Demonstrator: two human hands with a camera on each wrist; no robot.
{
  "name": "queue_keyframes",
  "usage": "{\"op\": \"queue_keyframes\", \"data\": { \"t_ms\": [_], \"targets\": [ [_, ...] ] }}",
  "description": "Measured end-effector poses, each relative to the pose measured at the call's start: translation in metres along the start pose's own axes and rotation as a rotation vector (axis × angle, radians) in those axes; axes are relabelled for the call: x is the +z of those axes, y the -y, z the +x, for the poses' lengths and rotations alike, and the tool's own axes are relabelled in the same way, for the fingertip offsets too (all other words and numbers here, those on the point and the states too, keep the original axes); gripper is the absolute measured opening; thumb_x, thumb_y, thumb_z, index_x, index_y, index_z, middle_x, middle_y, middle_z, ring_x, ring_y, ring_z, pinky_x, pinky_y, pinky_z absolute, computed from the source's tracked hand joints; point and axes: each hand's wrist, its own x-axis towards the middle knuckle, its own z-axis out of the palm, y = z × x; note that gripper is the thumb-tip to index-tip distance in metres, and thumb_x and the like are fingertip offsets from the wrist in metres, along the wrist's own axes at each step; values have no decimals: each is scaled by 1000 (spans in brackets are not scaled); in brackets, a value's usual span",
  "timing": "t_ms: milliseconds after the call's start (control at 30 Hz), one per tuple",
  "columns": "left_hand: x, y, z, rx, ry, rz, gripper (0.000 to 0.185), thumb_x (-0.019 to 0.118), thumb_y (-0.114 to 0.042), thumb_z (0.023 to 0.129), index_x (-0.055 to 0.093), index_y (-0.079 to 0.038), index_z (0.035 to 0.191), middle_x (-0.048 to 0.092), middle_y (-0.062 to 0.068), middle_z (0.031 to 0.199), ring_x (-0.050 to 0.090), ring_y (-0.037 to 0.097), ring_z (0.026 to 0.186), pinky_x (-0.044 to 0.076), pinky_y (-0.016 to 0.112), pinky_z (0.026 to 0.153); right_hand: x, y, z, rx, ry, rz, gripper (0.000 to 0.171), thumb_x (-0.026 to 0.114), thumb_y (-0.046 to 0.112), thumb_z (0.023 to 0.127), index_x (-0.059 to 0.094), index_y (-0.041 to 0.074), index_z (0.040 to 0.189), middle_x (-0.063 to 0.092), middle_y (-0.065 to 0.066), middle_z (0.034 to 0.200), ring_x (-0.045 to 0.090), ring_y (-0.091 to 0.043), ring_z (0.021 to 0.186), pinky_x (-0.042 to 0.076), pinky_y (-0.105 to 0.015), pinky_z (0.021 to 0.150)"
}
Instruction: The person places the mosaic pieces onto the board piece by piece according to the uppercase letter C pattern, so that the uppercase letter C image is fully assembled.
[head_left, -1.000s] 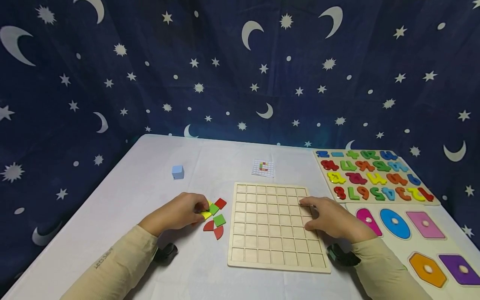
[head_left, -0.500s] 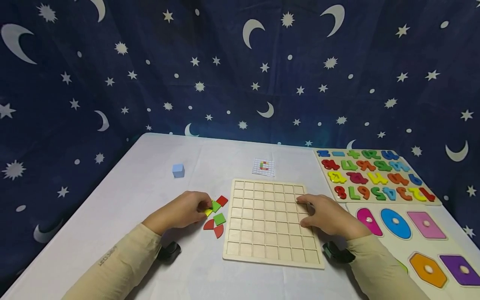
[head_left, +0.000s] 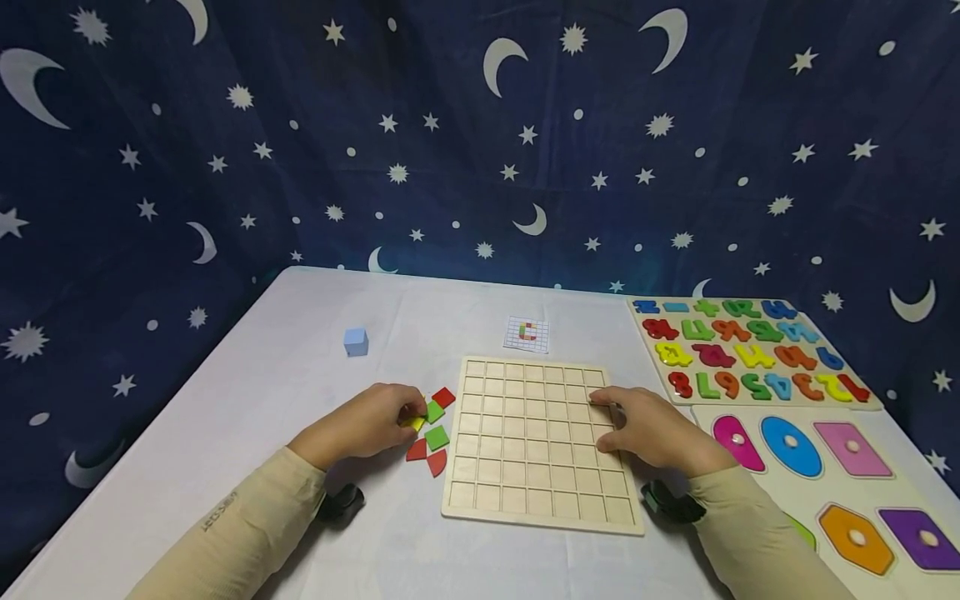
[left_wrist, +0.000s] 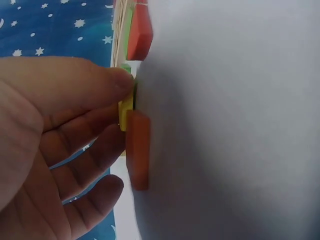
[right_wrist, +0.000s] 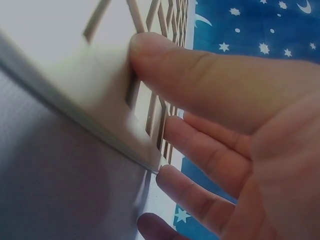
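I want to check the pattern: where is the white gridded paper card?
In the head view, the card lies beyond the pale wooden grid board, to the right of the light-blue cube.

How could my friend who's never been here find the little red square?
Find the pale wooden grid board, then look along its left edge, at the small coloured pieces by the left hand. The red square lies at their far end. Its sides are straight, while the two red pieces at the near end each have a curved edge.
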Motion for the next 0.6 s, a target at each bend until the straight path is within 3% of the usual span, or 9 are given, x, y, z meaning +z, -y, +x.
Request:
{"op": "queue_keyframes", "data": {
  "t_ms": [200,467,600],
  "targets": [
    [-5,-4,4,-40,-19,-20,18,75,-2,84,68,-8,100,61,-2,90,55,19,85,50,33,79,-1,1,1,4,5,3,67,85,21,80,58,6,139,54,-22,138,49,-42,126,38,-62,102],
    [-6,-16,17,-58,-40,-57,17,74,-7,86,68,-10,102,62,-1,90,56,17,83,52,28,69,0,0,0,-12,-8,-12,67,86,23,79,58,6,137,56,-23,136,50,-43,124,39,-63,101],
    [-5,-23,25,-12,-47,-50,18,76,-7,86,68,-10,102,63,-2,89,57,16,82,51,28,71,1,-1,0,-15,-11,-10,67,86,22,78,59,5,137,56,-23,136,50,-42,123,39,-63,101]
  ]
}}
